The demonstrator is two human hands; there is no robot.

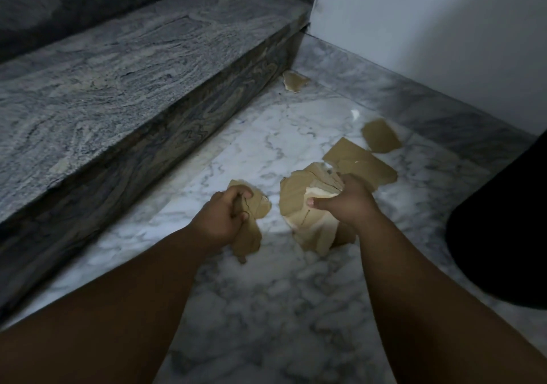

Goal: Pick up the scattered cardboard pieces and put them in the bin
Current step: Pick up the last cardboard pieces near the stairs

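Observation:
My left hand (226,216) is closed around a torn brown cardboard piece (251,229) that hangs below the fist. My right hand (347,203) grips a bunch of several cardboard pieces (307,212), held just above the marble floor. Three loose pieces still lie on the floor: a large flat one (361,160) just beyond my right hand, a smaller one (380,136) further right, and a small scrap (294,81) in the corner by the step. No bin can be made out for certain.
A grey granite step (133,87) runs along the left. A white wall (429,43) closes the far right corner. A dark, unlit shape (503,235) stands at the right edge. A tiny white fragment (355,114) lies near the wall skirting.

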